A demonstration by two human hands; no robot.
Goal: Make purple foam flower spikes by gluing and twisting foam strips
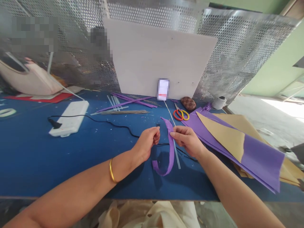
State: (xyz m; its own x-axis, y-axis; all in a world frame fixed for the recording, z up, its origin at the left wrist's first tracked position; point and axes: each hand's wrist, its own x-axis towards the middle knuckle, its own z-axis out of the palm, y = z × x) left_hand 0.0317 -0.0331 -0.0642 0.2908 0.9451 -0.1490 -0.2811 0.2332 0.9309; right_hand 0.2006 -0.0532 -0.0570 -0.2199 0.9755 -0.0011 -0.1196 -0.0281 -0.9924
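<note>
We are gripping one purple paper strip (170, 148) and one thin stick (176, 148) in our right hand (187, 141), above the blue table (30, 164). Our left hand (146, 142) is pinching one small black tip (158, 125).

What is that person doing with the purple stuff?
A person is working at a blue table with both hands. The right hand pinches a purple paper strip next to a thin stick, and the strip curls down to the table. The left hand is closed beside the strip, with a small black tip showing above its fingers. Nearby lie purple and tan paper sheets, scissors and a white power strip.
</note>
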